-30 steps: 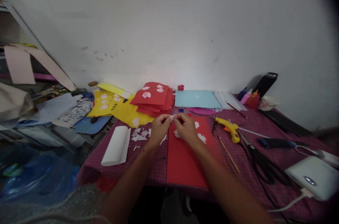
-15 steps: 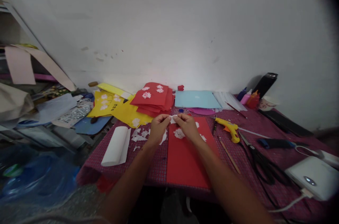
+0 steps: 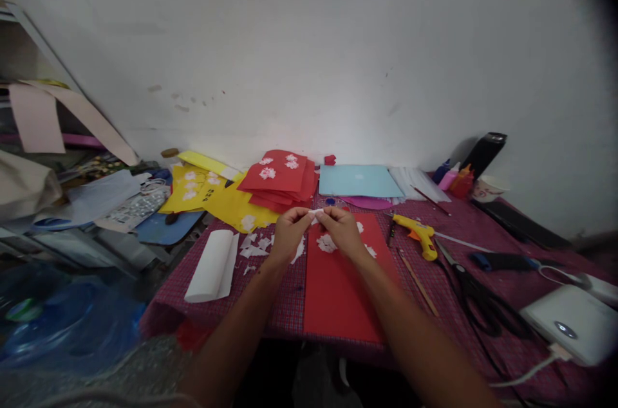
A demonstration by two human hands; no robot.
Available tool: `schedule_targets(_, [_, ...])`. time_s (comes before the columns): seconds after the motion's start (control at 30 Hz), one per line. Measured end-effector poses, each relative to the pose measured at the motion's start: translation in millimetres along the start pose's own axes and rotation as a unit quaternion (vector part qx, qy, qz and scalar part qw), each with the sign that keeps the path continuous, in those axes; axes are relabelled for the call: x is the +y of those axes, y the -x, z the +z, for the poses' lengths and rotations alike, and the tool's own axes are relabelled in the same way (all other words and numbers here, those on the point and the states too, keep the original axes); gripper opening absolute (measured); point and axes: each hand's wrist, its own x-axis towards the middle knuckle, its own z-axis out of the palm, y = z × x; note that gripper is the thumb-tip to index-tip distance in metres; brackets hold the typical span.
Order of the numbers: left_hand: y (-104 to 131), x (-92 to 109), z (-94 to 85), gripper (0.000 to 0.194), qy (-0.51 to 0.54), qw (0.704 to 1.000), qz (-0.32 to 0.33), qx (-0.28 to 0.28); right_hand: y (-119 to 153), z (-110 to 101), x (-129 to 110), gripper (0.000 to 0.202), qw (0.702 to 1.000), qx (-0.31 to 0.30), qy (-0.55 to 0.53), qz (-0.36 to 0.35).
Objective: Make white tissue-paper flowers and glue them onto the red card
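Observation:
A small piece of white paper (image 3: pixel 316 212) is pinched between my two hands, its ends hidden by the fingertips. My left hand (image 3: pixel 291 229) grips one side of it, thumb against fingers. The other side is held the same way by my right hand (image 3: pixel 340 228). Beneath the hands lies a red paper sheet (image 3: pixel 344 298) with a white torn-paper flower (image 3: pixel 327 242) and more white bits near its top. Torn white scraps (image 3: pixel 255 246) are scattered left of my left hand, beside a roll of white paper (image 3: pixel 211 266).
A stack of red sheets (image 3: pixel 275 179), yellow sheets (image 3: pixel 226 205) and a light blue sheet (image 3: pixel 357 181) lie towards the wall. Rightward are a yellow glue gun (image 3: pixel 416 232), black scissors (image 3: pixel 476 295), a wooden stick (image 3: pixel 418 283), paint bottles (image 3: pixel 462 181) and a white box (image 3: pixel 572 321).
The white paper between my fingertips looks narrower now, as if folded or rolled. My hands have barely moved.

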Motion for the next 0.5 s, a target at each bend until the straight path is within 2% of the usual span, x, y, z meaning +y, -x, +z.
schedule_targets(0.1, [0.5,0.0,0.2,0.027,-0.006,1.0,0.006,-0.011,0.3,-0.3,-0.5,0.03,1.0,0.004,0.02,-0.013])
schedule_targets(0.27, [0.0,-2.3,-1.9,0.025,-0.034,0.999,0.026,-0.007,0.8,-0.7,0.8,0.028,0.999,-0.007,0.034,-0.02])
schedule_targets(0.5, [-1.8,-4.5,-3.8,0.023,-0.032,0.999,0.029,0.011,1.1,0.3,1.4,0.024,1.0,0.001,-0.002,-0.005])
